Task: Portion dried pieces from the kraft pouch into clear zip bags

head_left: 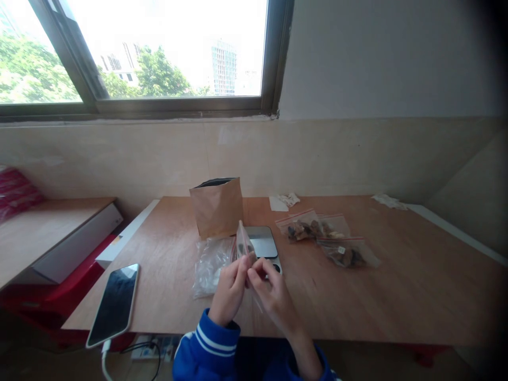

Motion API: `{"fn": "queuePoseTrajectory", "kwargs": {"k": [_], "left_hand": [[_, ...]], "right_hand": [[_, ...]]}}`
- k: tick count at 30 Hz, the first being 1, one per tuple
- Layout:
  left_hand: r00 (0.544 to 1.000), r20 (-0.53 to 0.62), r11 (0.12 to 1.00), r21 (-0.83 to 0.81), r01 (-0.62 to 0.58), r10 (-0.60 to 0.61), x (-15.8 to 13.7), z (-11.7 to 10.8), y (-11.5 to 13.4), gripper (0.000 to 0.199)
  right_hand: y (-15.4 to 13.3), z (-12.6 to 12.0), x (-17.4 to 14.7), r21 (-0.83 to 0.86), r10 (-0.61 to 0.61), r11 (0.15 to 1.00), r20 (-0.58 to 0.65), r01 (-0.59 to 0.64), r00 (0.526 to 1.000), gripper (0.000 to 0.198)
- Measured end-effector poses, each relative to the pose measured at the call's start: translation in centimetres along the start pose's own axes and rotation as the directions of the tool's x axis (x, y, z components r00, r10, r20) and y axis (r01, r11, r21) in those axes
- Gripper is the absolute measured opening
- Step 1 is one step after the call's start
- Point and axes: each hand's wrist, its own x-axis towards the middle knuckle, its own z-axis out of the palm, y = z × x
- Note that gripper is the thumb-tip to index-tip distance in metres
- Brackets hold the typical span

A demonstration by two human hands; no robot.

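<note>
My left hand (230,288) and my right hand (273,296) meet in front of me, both pinching the top of a clear zip bag (243,241) held on edge. Something dark shows inside the bag, too small to name. Behind it lies a flat kitchen scale (262,242) with a silver plate, partly covered by the bag and my right hand. Left of my hands a heap of clear plastic bags (212,262) rests on the table. An open brown paper pouch (219,209) stands upright behind that heap.
Several filled zip bags (349,254) with brown pieces lie to the right on the wooden table (397,301). A phone (114,301) with a white cable sits at the left edge. Crumpled white paper (289,199) lies near the wall, below a window (178,53).
</note>
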Motion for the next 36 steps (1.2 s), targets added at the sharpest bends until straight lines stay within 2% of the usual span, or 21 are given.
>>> {"fn": "queuePoseTrajectory", "kwargs": {"k": [4,6,9,12,16,20,23,26,29,30,33,36], "left_hand": [[0.998,-0.05,0.999,-0.037,0.034,-0.036,0.0,0.4,-0.3,0.047],[0.996,-0.073,0.997,-0.061,0.056,-0.061,0.3,0.6,-0.3,0.047],[0.997,-0.04,0.996,-0.064,0.062,-0.065,0.8,0.4,-0.3,0.048],[1.0,0.002,1.0,0.007,0.021,-0.021,1.2,0.0,-0.3,0.048],[1.0,0.015,0.99,0.14,-0.022,0.021,1.0,-0.5,-0.5,0.05],[0.999,0.029,0.968,0.25,-0.021,0.014,0.6,-0.4,-0.9,0.051],[0.999,0.025,0.935,0.352,-0.039,0.032,0.8,-0.5,-0.7,0.044],[0.995,-0.067,0.908,0.416,-0.046,0.081,1.3,-1.3,0.0,0.039],[0.961,-0.258,0.882,0.47,0.035,0.099,1.5,-3.1,0.8,0.045],[0.96,-0.262,0.869,0.493,0.046,0.098,1.5,-3.6,1.0,0.049],[0.964,-0.25,0.923,0.385,0.018,0.086,1.4,-4.4,0.8,0.056],[0.965,-0.264,1.0,0.001,0.009,-0.009,1.2,-3.4,-0.5,0.062]], "right_hand": [[0.0,0.3,0.8,0.051,0.063,0.996,0.138,-0.071,0.988,0.033],[0.0,0.5,1.0,0.054,0.058,0.996,0.137,-0.066,0.989,0.032],[0.2,0.9,1.0,-0.02,0.041,0.999,0.064,-0.04,0.997,0.028],[0.2,0.9,1.2,-0.195,0.041,0.98,0.01,-0.038,0.999,0.023],[0.2,0.5,1.6,-0.343,0.032,0.939,0.072,-0.005,0.997,0.022],[0.5,0.4,1.6,-0.343,0.045,0.939,0.072,-0.018,0.996,0.025],[0.9,0.6,1.7,-0.287,0.038,0.958,0.057,-0.02,0.998,0.027],[1.6,-0.4,2.1,-0.253,0.001,0.967,-0.057,-0.015,0.998,0.03],[2.3,-2.6,2.5,-0.237,-0.015,0.97,-0.286,-0.056,0.958,0.033],[2.4,-3.3,2.6,-0.212,-0.005,0.975,-0.314,-0.065,0.949,0.033],[2.0,-4.3,2.8,-0.065,0.032,0.997,-0.242,-0.049,0.97,0.034],[0.9,-3.4,2.8,0.151,0.046,0.988,-0.162,-0.021,0.986,0.034]]}}
